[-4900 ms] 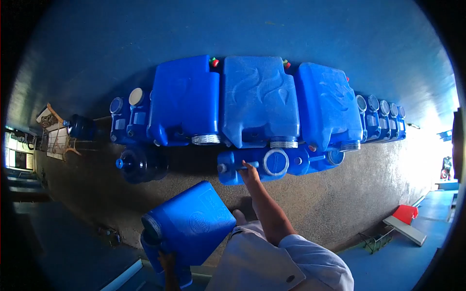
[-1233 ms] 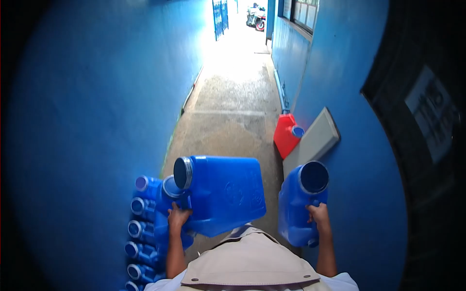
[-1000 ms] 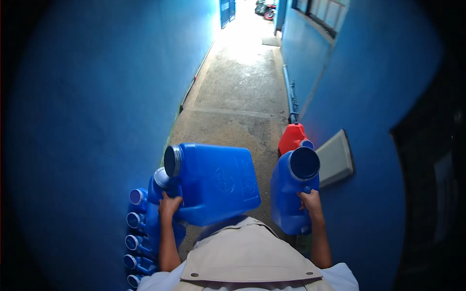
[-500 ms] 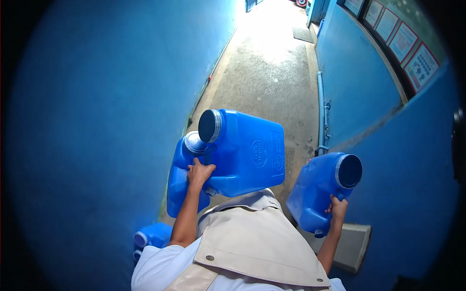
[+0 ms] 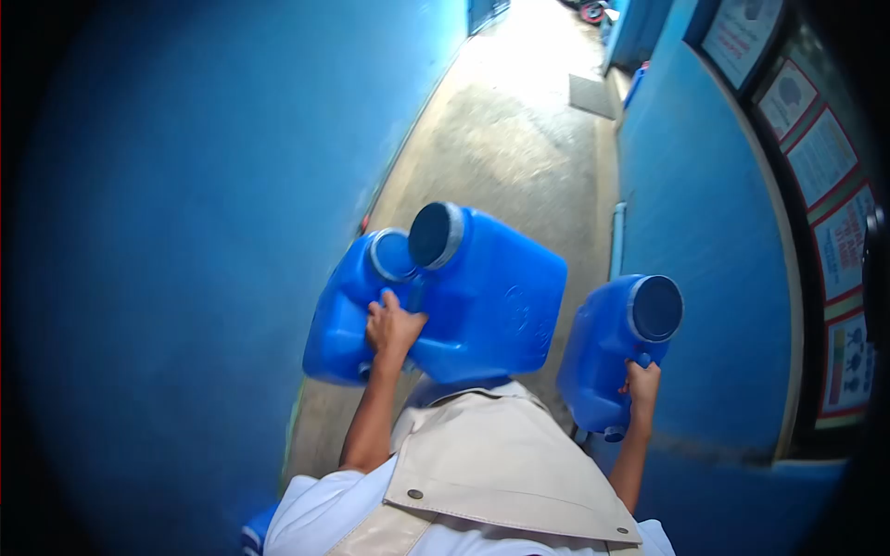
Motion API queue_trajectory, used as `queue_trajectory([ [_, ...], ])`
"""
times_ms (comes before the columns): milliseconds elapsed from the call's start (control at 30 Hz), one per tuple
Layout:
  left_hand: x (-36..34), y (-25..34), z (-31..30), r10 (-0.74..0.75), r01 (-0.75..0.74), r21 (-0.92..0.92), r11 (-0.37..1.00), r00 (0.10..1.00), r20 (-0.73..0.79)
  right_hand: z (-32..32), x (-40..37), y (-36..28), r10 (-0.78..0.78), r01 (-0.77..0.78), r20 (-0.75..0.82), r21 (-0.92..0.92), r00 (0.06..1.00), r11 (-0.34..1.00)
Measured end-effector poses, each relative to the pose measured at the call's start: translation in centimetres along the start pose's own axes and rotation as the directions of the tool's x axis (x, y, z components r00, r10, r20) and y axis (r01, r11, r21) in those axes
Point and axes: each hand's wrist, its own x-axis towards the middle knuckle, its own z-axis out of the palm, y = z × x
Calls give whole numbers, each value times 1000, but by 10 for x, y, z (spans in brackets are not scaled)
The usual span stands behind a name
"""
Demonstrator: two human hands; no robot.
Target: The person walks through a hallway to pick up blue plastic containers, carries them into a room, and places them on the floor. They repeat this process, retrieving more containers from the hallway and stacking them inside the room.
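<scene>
**Three blue jerrycans in hand, in a narrow blue passage**

On your far left the blue wall [image 5: 185, 232] fills the view, and a scrap of another blue container [image 5: 252, 536] shows low beside it, mostly cut off.

Your left hand [image 5: 394, 326] is closed in a fist where two cans meet, and it carries both, held up in front of your chest. The outer jerrycan [image 5: 341, 310] hangs on the wall side, its open mouth [image 5: 393, 255] turned upward. The big jerrycan [image 5: 501, 296] presses against it on the inner side, tilted, with its own wide mouth [image 5: 436, 234] uncapped and pointing up and away from you. Your fingers are wrapped tight, though the handles themselves are hidden under the hand.

Below and between your arms lie your beige vest [image 5: 491, 454] and a white sleeve [image 5: 311, 500]. Ahead of the cans the concrete floor [image 5: 519, 139] runs off into bright light, with a mat [image 5: 589, 93] lying on it further along.

Your right hand [image 5: 642, 380] is closed round the handle of a third jerrycan [image 5: 598, 357], carried lower at your right side and apart from the other two. Its open mouth [image 5: 656, 309] faces up.

Just beyond it stands the right-hand wall [image 5: 705, 278], with a pipe [image 5: 616, 241] along its foot and a row of posters [image 5: 834, 185] above.
</scene>
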Motion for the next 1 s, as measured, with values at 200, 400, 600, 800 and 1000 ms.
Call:
queue_trajectory([
  [200,164,213,61,1,15,-73,997,974,226,10,240,-71,20,-19,-159,6,987,1000],
  [400,334,239,92,69,-26,-125,992,935,348,92,265,-95,100,-60,-315,134,944,989],
  [600,517,370,150,66,11,-208,978,931,359,163,458,-165,164,-141,-303,98,939,985],
  [800,673,476,144,-49,115,-199,973,949,313,274,635,-324,58,-71,-193,-60,979,996],
  [1000,898,569,181,-60,136,-211,968,941,333,409,828,-466,-122,69,-196,-259,973,963],
])
